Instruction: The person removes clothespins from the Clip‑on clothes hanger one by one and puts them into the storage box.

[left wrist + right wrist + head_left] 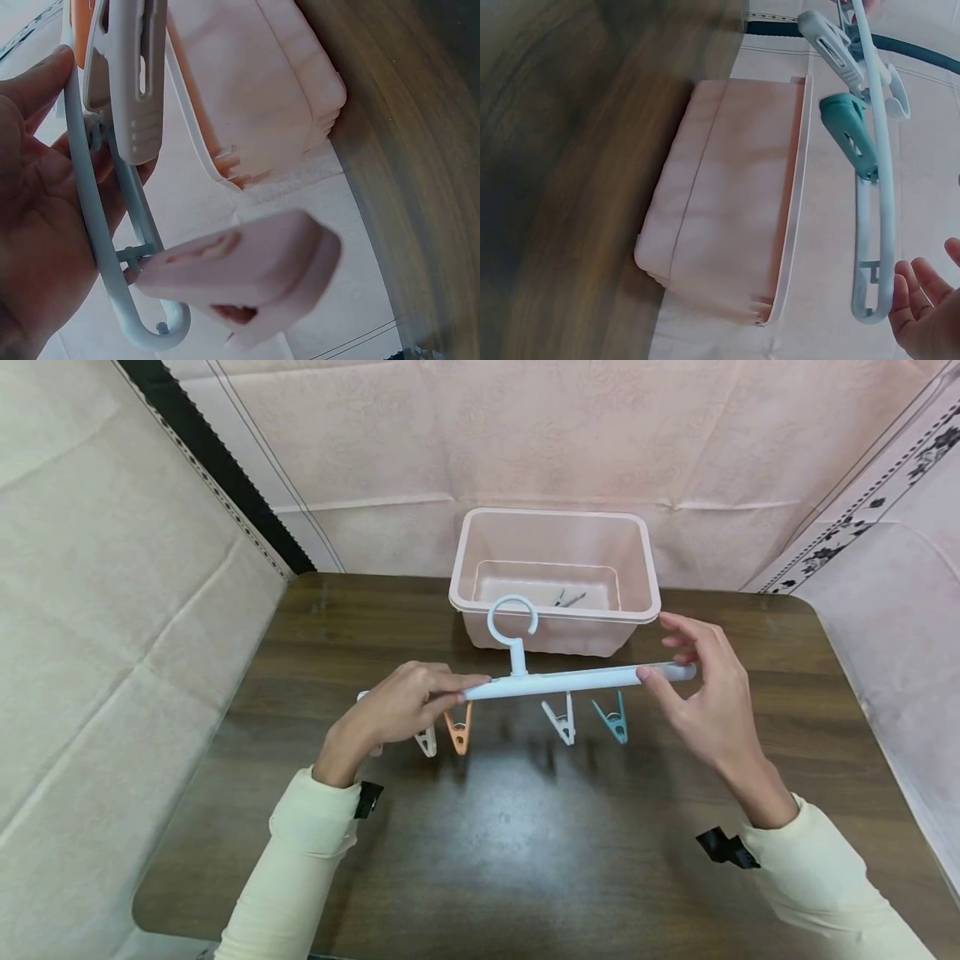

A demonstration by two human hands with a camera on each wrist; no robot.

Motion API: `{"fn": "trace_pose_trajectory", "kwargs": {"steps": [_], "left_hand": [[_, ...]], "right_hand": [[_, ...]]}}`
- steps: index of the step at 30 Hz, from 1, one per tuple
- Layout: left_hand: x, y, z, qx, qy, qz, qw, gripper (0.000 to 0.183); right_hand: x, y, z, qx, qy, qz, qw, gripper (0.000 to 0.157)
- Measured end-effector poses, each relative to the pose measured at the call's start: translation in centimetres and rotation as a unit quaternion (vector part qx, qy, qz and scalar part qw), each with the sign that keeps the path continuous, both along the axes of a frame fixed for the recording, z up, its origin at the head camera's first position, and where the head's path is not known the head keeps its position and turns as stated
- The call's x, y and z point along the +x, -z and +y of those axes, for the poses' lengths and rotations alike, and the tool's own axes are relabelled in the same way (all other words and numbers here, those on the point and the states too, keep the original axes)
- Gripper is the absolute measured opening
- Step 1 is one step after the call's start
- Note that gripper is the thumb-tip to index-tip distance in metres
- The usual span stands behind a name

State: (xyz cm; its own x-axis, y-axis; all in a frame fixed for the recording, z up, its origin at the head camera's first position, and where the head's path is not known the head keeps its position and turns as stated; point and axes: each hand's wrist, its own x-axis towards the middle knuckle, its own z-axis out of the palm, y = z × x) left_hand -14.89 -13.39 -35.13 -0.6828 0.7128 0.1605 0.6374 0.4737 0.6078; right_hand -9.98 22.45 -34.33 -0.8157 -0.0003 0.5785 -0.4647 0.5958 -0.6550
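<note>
1. Fingers (468,680) of the left hand (393,703) pinch the hanger (577,681), thumb on one side and fingertips on the other. Its rounded left end lies along the palm, so this hand probably bears most of the weight.
2. Leftmost is the pink clip (247,270), then the pale clip (427,742) and the orange clip (459,732). They dangle below the hanger, the first two partly hidden by the hand in the head view — a hold that seems meant to leave them hanging freely.
3. Next, the hook (492,620) rises from the hanger and points upward, which suits the clips hanging beneath. The hanger is held aloft, nearly level, above the desk (465,877); that height presumably gives the clips room.
4. Behind it the bin (577,635) stands on the desk, likely set there to be near yet out of the hands' way. Inside lies a slim item (573,599), too small to identify.
5. Right of the hook hang the white clip (561,720) and the teal clip (613,718), spaced apart, perhaps so neither crowds the other.
6. Rightmost, the right hand (708,693) has its fingers loosely spread at the hanger's right end, not wrapped round it — perhaps only steadying; I cannot tell how firmly they touch.
</note>
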Motion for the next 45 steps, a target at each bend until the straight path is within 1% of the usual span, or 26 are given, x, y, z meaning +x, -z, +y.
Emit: {"fn": "trace_pose_trajectory", "kwargs": {"steps": [8, 15, 20, 27, 38, 45], "left_hand": [[0.1, -0.2, -0.1, 0.000, 0.000, 0.002, 1.0000, 0.041], [0.0, -0.2, 0.0, -0.001, 0.003, 0.010, 0.9999, 0.041], [-0.1, -0.2, 0.0, -0.001, 0.003, 0.011, 0.9999, 0.040], [0.0, -0.2, -0.1, -0.004, -0.003, 0.003, 1.0000, 0.041], [0.0, -0.3, -0.1, -0.001, -0.006, 0.005, 1.0000, 0.041], [-0.1, -0.3, 0.0, 0.002, -0.008, 0.003, 1.0000, 0.041]], "right_hand": [[0.5, 0.5, -0.1, -0.002, 0.004, 0.007, 1.000, 0.065], [1.2, 0.6, -0.5, -0.006, -0.008, 0.014, 1.000, 0.069], [1.2, 0.9, -1.1, -0.009, -0.016, 0.015, 1.000, 0.068], [1.1, 1.4, -1.7, -0.012, -0.026, 0.012, 1.000, 0.067], [1.5, 1.6, -1.6, -0.004, -0.041, 0.011, 0.999, 0.066], [2.1, 2.3, -1.9, -0.018, -0.026, 0.007, 0.999, 0.066]]}}
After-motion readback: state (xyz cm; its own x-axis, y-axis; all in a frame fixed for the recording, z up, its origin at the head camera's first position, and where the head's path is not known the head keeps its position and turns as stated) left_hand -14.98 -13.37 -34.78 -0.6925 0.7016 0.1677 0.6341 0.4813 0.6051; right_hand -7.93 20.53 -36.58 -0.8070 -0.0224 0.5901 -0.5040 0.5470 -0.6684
